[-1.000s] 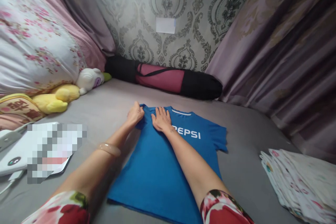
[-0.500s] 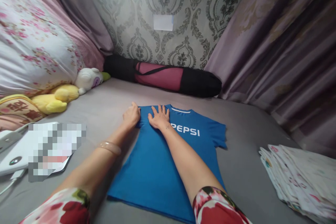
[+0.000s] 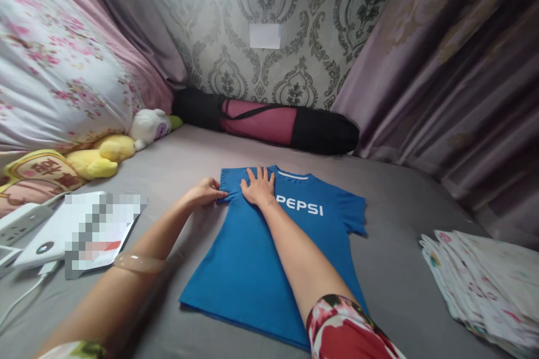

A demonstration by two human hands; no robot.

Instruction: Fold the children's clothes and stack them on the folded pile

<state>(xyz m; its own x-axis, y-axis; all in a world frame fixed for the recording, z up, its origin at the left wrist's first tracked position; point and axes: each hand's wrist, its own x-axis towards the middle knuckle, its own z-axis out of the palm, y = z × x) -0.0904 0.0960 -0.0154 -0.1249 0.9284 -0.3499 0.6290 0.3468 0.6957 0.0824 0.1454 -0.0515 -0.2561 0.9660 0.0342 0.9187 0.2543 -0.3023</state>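
Note:
A blue T-shirt (image 3: 269, 269) with white PEPSI lettering lies spread on the grey bed sheet (image 3: 391, 291), its collar toward the wall. At the shirt's left sleeve edge, my left hand (image 3: 204, 193) is closed, pinching the lower corner of the sleeve between its fingers. My right hand (image 3: 259, 185) rests flat near the left shoulder, fingers spread on the cloth beside the lettering. My right forearm crosses the shirt and covers part of its middle.
A black and maroon roll bag (image 3: 261, 123) lies along the wall. Folded floral cloths (image 3: 484, 286) are stacked at the right. On the left are plush toys (image 3: 101, 157), a power strip (image 3: 25, 221), a white power bank (image 3: 59, 235) with a cable, and a large floral pillow (image 3: 54, 67).
My left hand has moved down along the sleeve edge, from its upper corner to its lower one. My right hand stays flat on the shirt. The view has shifted slightly.

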